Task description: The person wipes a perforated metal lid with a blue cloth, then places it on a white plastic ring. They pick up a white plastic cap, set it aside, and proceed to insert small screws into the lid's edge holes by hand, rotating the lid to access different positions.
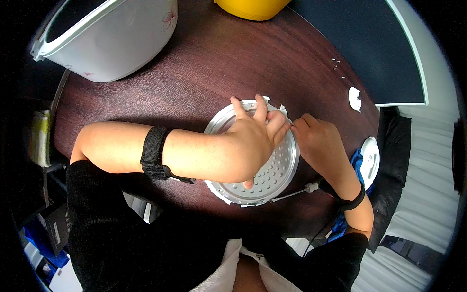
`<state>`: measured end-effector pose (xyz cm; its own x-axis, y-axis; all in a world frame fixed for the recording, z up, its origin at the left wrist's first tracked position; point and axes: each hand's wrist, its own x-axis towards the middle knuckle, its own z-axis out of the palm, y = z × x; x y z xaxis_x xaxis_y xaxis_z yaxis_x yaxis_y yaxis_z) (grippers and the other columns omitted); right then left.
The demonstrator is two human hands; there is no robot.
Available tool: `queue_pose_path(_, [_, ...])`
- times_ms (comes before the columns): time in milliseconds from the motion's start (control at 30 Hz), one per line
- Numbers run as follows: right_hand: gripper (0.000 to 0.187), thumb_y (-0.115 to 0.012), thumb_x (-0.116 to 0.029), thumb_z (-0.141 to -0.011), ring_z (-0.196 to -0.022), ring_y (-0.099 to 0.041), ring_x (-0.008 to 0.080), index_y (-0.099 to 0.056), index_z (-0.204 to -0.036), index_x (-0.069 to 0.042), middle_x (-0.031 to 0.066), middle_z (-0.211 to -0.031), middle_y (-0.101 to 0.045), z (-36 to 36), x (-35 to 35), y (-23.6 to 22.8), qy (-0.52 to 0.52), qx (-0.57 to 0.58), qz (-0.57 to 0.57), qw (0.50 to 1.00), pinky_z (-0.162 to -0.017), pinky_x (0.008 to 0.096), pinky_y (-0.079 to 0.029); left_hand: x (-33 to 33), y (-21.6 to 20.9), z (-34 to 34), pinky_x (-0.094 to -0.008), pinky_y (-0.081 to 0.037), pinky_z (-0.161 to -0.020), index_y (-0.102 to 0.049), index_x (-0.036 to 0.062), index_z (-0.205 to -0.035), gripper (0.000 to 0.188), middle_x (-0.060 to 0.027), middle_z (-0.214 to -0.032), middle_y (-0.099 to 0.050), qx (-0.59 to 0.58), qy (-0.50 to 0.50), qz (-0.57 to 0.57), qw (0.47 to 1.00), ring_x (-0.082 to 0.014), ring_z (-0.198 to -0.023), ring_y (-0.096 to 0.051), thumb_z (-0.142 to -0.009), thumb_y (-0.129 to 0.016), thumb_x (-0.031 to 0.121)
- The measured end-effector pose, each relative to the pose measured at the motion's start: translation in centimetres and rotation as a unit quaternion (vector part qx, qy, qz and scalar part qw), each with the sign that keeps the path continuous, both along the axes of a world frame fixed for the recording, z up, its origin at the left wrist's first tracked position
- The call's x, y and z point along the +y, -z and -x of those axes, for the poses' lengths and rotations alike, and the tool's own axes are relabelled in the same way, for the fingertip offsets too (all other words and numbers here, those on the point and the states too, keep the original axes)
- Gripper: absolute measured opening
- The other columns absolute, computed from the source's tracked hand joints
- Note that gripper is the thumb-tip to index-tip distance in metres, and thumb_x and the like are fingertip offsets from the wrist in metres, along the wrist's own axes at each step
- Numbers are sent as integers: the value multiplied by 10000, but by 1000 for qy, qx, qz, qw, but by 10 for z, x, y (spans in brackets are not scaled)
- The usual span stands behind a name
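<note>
A round silver metal plate (275,173) with a dimpled face lies on the dark wooden table. Ragged white bits stick out along its rim. My left hand (253,131) rests across the plate with its fingers spread, two of them reaching over the far rim and the others bent toward the right hand. At the plate's right edge my right hand (314,138) is closed in a pinch, close to the left fingertips. What it pinches is too small to make out. A thin metal rod with a white fitting (311,187) lies by the plate's near right edge.
A large white housing with a flower print (121,44) stands at the far left. Part of a yellow container (253,7) shows at the far edge. A broken white piece (355,99) and small crumbs lie at right, beyond a white oval part (370,160) on blue cloth.
</note>
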<state>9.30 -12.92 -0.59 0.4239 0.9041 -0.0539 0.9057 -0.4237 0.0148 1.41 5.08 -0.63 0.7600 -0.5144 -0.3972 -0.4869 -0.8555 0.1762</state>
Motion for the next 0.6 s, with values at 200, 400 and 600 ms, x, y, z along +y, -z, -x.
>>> queue_pose_path(200, [81, -646, -75, -834, -602, -604, 238, -602, -800, -16, 96, -727, -576, -1, 0, 3, -3, -14, -18, 1000, -531, 310, -481, 1, -3, 0, -713, -354, -938, -157, 43, -1513, 1290, -206, -1439, -275, -4, 5, 0, 1000, -504, -1335, -253, -541, -852, 531])
queue_pose_path(400, [105, -636, -98, -845, -610, -606, 255, -591, -792, -20, 102, -728, -577, -1, 2, 4, 3, -18, -14, 1000, -539, 327, -484, 2, -5, -1, -710, -358, -935, -155, 3, -1502, 1301, -218, -1424, -284, 12, 9, 2, 1000, -501, -1334, -256, -536, -854, 522])
queue_pose_path(600, [127, -617, -116, -862, -600, -606, 271, -581, -785, -22, 112, -723, -581, -3, 4, 8, 24, -12, 11, 1000, -533, 346, -479, 0, -6, -3, -712, -354, -941, -140, -7, -1501, 1315, -226, -1425, -280, 19, 7, -12, 1000, -501, -1342, -245, -533, -853, 528])
